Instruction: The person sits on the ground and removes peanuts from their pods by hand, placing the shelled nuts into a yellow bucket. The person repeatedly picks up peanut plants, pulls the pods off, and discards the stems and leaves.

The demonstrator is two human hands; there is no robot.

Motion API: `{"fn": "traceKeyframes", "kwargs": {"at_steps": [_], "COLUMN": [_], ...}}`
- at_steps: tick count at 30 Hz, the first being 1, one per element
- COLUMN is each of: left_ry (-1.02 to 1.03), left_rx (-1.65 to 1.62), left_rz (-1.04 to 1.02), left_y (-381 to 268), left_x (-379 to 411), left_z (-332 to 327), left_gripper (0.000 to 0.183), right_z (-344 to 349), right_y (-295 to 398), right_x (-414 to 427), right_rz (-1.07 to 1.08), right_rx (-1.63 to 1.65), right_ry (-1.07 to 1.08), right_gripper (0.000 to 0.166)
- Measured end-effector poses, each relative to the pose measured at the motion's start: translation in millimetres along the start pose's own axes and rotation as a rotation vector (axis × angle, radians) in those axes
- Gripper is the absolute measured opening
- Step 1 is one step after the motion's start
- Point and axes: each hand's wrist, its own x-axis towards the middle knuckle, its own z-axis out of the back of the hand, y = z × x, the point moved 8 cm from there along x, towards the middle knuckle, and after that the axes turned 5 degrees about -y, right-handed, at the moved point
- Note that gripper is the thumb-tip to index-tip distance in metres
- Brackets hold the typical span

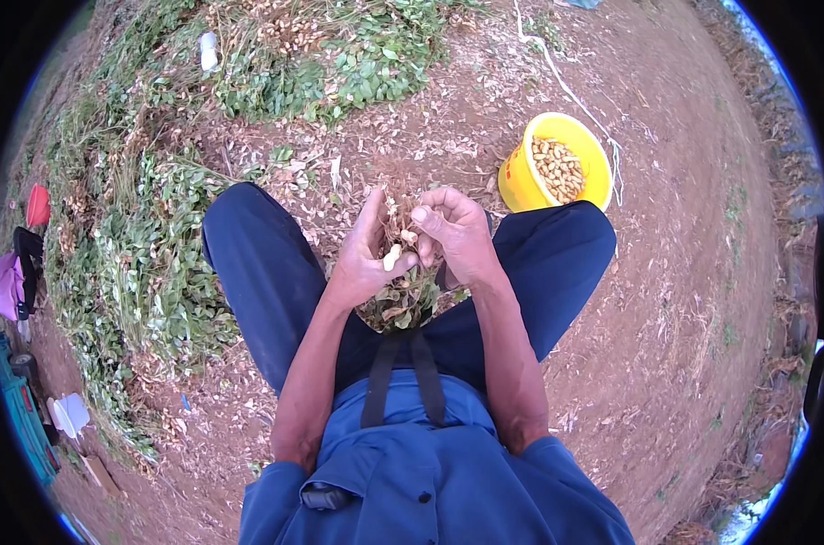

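Observation:
Between my knees, my left hand point(369, 253) is wrapped around the root end of a peanut plant point(406, 300), whose leafy part hangs below towards my lap. A pale peanut pod point(392, 257) lies against the left thumb, and another pod point(408, 236) sits among the dry roots. From the right, my right hand point(456, 235) meets the roots with its thumb and fingers bent together; what is pinched between them is hard to make out. Beyond my right knee a yellow bucket point(516, 178) stands tilted in view, holding a heap of picked peanuts point(558, 169).
Heaped peanut plants point(167, 252) run along the left and top. A white bottle point(209, 51) lies on them. A white rope point(562, 82) trails to the bucket. At the far left are a red container point(38, 206), a purple item point(6, 286) and a teal vehicle point(27, 422).

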Motion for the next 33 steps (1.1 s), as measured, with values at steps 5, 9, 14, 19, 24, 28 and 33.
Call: {"fn": "traceKeyframes", "kwargs": {"at_steps": [5,9,14,19,24,28,33], "left_ry": [0.035,0.018,-0.105,-0.154,-0.152,-0.153,-0.182], "left_rx": [0.009,-0.007,0.012,-0.047,0.002,-0.041,0.009], "left_rz": [0.144,0.112,0.062,0.04,0.04,0.066,0.057], "left_y": [11,10,15,19,16,26,31], "left_x": [-3,-5,0,4,6,6,7], "left_z": [4,3,6,5,4,5,10], "left_gripper": [0.064,0.037,0.036,0.033,0.027,0.025,0.023], "right_z": [-6,-5,-10,-8,1,1,6], "right_y": [-5,-16,-23,-30,-32,-49,-53], "right_x": [-5,-6,-3,5,10,10,11], "right_rz": [-0.091,-0.106,-0.19,-0.18,0.023,-0.157,-0.169], "right_rx": [0.233,0.255,0.38,0.414,0.006,0.293,0.236], "right_ry": [0.07,0.077,0.048,0.034,-0.205,-0.194,-0.269], "right_gripper": [0.017,0.017,0.022,0.022,0.023,0.025,0.029]}}
